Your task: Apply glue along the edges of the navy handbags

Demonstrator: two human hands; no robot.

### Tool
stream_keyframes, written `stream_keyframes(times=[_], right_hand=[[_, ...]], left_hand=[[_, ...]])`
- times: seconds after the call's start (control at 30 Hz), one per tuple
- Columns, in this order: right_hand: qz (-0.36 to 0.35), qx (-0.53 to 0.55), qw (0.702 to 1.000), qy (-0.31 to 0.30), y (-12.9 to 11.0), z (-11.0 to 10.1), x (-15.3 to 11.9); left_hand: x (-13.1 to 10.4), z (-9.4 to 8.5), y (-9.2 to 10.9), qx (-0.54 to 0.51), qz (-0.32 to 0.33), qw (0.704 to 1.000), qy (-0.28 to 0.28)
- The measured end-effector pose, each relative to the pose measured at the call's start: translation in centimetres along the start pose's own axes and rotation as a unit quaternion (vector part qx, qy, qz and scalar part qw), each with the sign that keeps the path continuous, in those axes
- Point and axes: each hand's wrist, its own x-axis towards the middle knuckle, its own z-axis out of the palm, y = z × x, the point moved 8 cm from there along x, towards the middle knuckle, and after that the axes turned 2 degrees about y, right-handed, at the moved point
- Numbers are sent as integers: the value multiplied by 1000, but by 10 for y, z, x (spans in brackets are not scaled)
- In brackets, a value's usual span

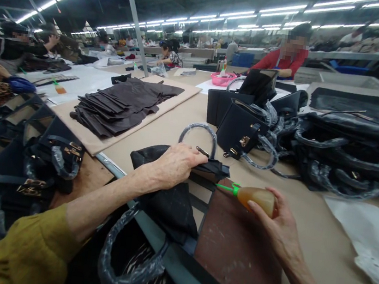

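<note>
My left hand (pixel 175 164) is closed on the upper edge of a black bag (pixel 170 207), near its gold clasp. One plastic-wrapped handle (pixel 201 129) arches up behind the hand; another (pixel 112 262) hangs over the table's front edge. In my right hand (pixel 277 214) is a squeeze bottle (pixel 255 199) of amber liquid, fingers wrapped round its base. Its thin green nozzle points left, close to the bag's open edge. Under the bottle lies a brown board (pixel 237 255). The bag's part beneath my left palm is hidden.
Black bags with wrapped handles (pixel 341 152) are heaped at the right, beside white sheeting (pixel 368 240). Dark brown pieces (pixel 124 105) lie stacked on a board at the left. More bags (pixel 51 156) stand at the far left. A person in red (pixel 280 61) is across the table.
</note>
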Motion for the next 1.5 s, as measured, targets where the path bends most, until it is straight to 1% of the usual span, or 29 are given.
stream_keyframes(times=[0.1,0.27,0.43,0.6,0.8,0.9,1.1,1.23,1.37,1.5], right_hand=[[4,-14,1000,-9,2,3,1],[12,-31,999,-17,5,1,-2],[29,-15,999,-31,5,2,-5],[20,-54,998,-29,3,0,-10],[33,-60,997,-42,5,-2,-15],[40,-62,996,-45,7,-4,-19],[20,-66,995,-69,3,-2,-26],[23,-65,996,-50,-2,-1,-22],[-4,-64,998,-27,-7,2,-17],[-16,-77,997,-16,-5,3,-19]], left_hand=[[-1,1,-1,-15,6,1000,6],[-6,3,-2,-52,-3,999,18],[-12,3,1,-40,-17,999,12],[-16,4,6,-35,-6,999,16],[-21,5,7,-35,-8,999,19],[-24,4,8,-41,-3,999,29],[-31,5,10,-80,1,996,44],[-32,6,8,-80,-1,996,49],[-32,7,8,-85,1,995,44],[-34,7,7,-91,3,995,48]])
